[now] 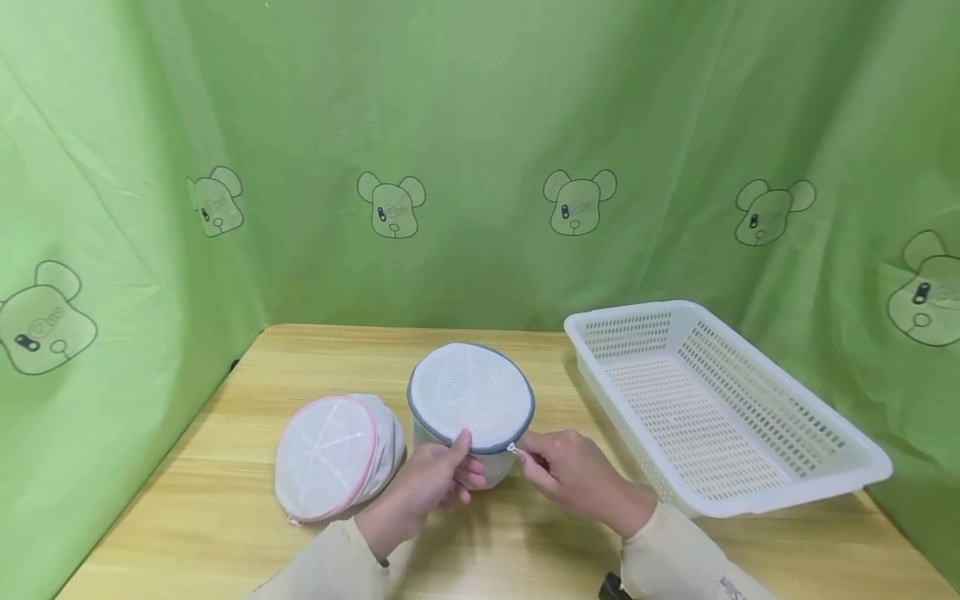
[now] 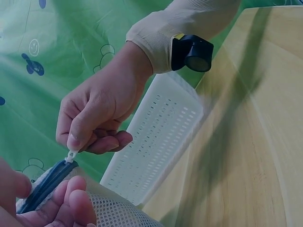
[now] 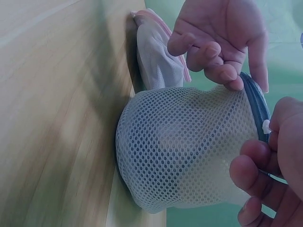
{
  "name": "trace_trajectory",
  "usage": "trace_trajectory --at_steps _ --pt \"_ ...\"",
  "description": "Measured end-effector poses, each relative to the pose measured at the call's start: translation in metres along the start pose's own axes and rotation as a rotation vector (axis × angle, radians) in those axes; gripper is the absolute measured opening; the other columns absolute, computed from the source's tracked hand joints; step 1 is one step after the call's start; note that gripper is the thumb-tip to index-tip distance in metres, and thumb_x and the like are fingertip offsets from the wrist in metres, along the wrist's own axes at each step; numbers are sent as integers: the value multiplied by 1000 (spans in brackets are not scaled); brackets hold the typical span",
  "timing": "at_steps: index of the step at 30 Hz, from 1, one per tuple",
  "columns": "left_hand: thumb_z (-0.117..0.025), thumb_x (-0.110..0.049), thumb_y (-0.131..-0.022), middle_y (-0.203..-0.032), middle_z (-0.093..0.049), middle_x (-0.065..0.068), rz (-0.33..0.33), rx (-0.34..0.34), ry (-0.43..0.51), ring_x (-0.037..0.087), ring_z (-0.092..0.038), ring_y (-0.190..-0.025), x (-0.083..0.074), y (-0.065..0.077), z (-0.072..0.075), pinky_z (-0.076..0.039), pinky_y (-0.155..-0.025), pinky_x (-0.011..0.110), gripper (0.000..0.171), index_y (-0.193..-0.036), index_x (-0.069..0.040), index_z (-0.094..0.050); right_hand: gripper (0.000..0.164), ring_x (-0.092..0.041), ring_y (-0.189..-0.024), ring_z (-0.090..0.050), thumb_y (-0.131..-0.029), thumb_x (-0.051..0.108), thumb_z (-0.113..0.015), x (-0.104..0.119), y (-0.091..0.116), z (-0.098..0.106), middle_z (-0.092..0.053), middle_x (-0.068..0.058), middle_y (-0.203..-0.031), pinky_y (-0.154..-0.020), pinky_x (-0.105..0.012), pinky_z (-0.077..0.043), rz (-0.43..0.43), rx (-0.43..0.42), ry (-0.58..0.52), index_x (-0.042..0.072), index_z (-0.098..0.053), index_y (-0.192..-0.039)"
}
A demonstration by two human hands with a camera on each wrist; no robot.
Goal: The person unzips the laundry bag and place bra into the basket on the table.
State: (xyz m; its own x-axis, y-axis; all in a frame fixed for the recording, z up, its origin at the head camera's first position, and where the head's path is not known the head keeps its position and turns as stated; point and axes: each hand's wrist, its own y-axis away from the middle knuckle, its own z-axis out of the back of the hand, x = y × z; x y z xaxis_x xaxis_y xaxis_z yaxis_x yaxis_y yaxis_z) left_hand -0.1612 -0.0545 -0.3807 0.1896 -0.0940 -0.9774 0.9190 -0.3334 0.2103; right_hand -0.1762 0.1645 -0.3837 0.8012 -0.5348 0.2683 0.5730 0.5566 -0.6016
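A white mesh laundry bag (image 1: 471, 392) with a grey-blue zipper rim stands upright near the table's middle, its round top lying flat. My left hand (image 1: 431, 483) grips the rim at the front, thumb on top and fingers beneath. At the rim's front right, my right hand (image 1: 573, 475) pinches the small white zipper pull (image 2: 71, 156) between thumb and index finger. In the right wrist view the bag's honeycomb mesh side (image 3: 175, 146) bulges between the table and the hands. Left of it lies a second mesh bag (image 1: 326, 458) with pink trim, its round top tilted toward me.
On the right of the wooden table (image 1: 300, 354) stands a long white plastic basket (image 1: 630, 425) with perforated walls. Green curtains (image 1: 480, 108) printed with bear heads enclose the back and both sides.
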Motion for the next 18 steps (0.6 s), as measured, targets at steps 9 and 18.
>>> trace_trajectory --at_steps 9,18 --pt "-46 -39 -101 -74 -64 -2 0 -6 34 9 -52 -58 -1 0 -2 -34 -52 24 43 -89 -4 -65 29 10 -49 -25 -82 3 -61 -2 1 1 -33 20 -56 -39 -10 -24 -18 9 17 22 -45 -65" --pt "-45 -36 -102 -73 -63 -2 -13 -11 41 9 -51 -57 -1 0 -2 -35 -53 24 38 -85 -7 -64 31 10 -49 -24 -82 4 -61 -1 1 3 -32 20 -55 -39 -10 -23 -28 11 35 22 -43 -63"
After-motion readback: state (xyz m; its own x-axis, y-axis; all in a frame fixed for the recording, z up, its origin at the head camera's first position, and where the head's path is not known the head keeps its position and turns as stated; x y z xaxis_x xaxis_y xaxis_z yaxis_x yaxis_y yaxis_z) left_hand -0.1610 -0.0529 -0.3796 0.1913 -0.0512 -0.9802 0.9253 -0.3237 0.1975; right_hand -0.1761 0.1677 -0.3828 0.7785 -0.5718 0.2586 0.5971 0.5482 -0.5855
